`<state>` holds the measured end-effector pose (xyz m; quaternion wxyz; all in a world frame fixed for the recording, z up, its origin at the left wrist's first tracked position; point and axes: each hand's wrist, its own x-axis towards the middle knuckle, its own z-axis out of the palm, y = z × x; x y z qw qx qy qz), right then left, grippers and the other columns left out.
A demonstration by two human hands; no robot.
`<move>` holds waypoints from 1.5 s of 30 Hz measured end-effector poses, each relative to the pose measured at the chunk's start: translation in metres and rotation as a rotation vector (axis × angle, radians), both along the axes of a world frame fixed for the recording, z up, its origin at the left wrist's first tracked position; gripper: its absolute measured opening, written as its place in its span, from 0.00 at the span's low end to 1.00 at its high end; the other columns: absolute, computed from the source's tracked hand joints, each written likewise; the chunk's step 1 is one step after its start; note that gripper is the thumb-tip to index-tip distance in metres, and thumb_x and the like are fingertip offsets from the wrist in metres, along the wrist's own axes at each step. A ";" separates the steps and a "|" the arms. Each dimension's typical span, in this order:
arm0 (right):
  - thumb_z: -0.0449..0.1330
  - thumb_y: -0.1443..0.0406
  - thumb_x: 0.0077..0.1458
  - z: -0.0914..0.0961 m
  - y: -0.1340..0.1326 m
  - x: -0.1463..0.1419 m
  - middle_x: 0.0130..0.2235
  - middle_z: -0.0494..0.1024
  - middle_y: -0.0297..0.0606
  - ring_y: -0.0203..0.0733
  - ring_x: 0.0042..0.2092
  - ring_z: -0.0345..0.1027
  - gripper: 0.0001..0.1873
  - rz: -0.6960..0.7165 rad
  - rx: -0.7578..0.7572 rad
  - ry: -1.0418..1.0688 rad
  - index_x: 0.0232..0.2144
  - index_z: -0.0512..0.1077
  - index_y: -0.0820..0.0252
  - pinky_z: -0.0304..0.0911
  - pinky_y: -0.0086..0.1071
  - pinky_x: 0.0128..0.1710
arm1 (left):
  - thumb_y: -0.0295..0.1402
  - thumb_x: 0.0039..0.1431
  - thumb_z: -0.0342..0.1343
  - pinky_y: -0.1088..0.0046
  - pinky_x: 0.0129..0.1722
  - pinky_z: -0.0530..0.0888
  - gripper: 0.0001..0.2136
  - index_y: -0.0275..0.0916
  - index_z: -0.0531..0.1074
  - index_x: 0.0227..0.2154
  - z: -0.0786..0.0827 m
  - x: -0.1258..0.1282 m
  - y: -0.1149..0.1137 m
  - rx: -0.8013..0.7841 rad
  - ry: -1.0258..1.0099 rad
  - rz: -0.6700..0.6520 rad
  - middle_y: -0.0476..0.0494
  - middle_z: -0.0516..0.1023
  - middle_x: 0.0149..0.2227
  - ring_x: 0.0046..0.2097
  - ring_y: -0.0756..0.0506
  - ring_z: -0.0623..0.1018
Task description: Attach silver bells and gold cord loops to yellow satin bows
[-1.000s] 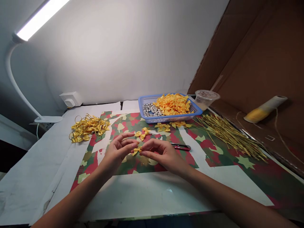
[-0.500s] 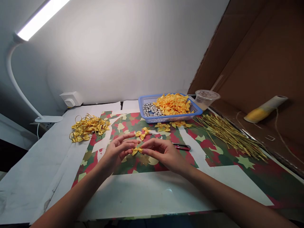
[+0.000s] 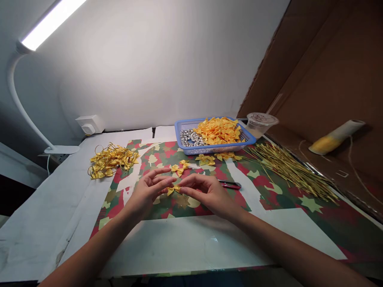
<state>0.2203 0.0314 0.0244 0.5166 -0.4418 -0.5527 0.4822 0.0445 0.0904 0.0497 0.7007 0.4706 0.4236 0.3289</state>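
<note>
A small yellow ribbon bow (image 3: 171,191) is between my two hands, just above the patterned sheet. My right hand (image 3: 206,193) pinches its right side between thumb and fingers. My left hand (image 3: 146,193) is closed around the left side, its thumb reaching over the middle of the bow and the index finger held out above. The thumb partly hides the bow's top. Just beyond my fingertips lie several yellow bows (image 3: 179,168) in a small cluster. More bows (image 3: 206,160) rest in front of the basket.
A blue basket (image 3: 215,149) holds yellow bows and silver beads (image 3: 191,138). Left lies a pile of bows with gold ties (image 3: 113,159); right, gold stems (image 3: 290,171). A cutter knife (image 3: 230,185) lies near my right hand. A lidded plastic cup (image 3: 259,124), thread cone (image 3: 335,137) and lamp (image 3: 61,149) stand around.
My left thumb has moved right and up over the middle of the bow, covering more of it. My right hand keeps its pinch almost unmoved.
</note>
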 end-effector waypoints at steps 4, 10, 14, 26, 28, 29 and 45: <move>0.63 0.58 0.50 0.000 0.001 0.002 0.33 0.77 0.36 0.39 0.34 0.70 0.09 -0.030 0.006 -0.020 0.31 0.76 0.57 0.65 0.33 0.35 | 0.36 0.43 0.68 0.77 0.35 0.73 0.19 0.40 0.76 0.41 -0.002 -0.003 0.003 0.027 0.026 0.029 0.45 0.83 0.33 0.35 0.48 0.80; 0.63 0.59 0.50 0.000 0.002 0.003 0.33 0.77 0.36 0.38 0.34 0.69 0.08 -0.042 -0.009 0.005 0.31 0.76 0.56 0.64 0.34 0.35 | 0.36 0.43 0.69 0.76 0.36 0.73 0.18 0.42 0.77 0.40 -0.001 -0.003 0.004 0.020 -0.014 0.075 0.45 0.83 0.36 0.35 0.49 0.80; 0.63 0.59 0.50 0.000 0.002 0.003 0.33 0.77 0.35 0.38 0.33 0.68 0.08 -0.041 -0.014 0.011 0.31 0.76 0.56 0.64 0.33 0.35 | 0.38 0.44 0.67 0.75 0.38 0.72 0.18 0.43 0.76 0.41 -0.001 -0.004 0.004 0.041 -0.002 0.081 0.45 0.82 0.39 0.39 0.48 0.79; 0.66 0.59 0.47 0.000 0.003 0.006 0.33 0.78 0.35 0.37 0.34 0.70 0.09 -0.042 -0.044 0.105 0.31 0.77 0.58 0.65 0.31 0.34 | 0.41 0.51 0.59 0.61 0.52 0.68 0.14 0.44 0.73 0.41 0.002 -0.005 -0.003 0.493 0.253 -0.036 0.42 0.72 0.53 0.57 0.37 0.68; 0.66 0.60 0.46 -0.001 0.003 0.006 0.32 0.78 0.34 0.37 0.34 0.70 0.08 -0.021 -0.054 0.144 0.30 0.77 0.57 0.66 0.30 0.33 | 0.39 0.50 0.60 0.58 0.55 0.65 0.13 0.45 0.72 0.40 0.001 -0.005 -0.007 0.668 0.351 -0.103 0.43 0.68 0.57 0.60 0.36 0.64; 0.66 0.60 0.46 -0.001 0.003 0.005 0.32 0.78 0.34 0.36 0.33 0.70 0.08 -0.008 -0.055 0.161 0.30 0.77 0.57 0.66 0.29 0.32 | 0.38 0.50 0.60 0.58 0.54 0.66 0.12 0.45 0.72 0.39 0.001 -0.005 -0.008 0.715 0.384 -0.134 0.42 0.66 0.58 0.61 0.36 0.62; 0.67 0.62 0.45 0.001 0.006 0.006 0.29 0.76 0.32 0.34 0.32 0.67 0.06 0.000 -0.057 0.232 0.27 0.77 0.57 0.62 0.28 0.33 | 0.34 0.53 0.56 0.61 0.46 0.72 0.06 0.41 0.69 0.24 -0.003 -0.002 -0.007 0.646 0.336 -0.180 0.40 0.68 0.55 0.60 0.37 0.63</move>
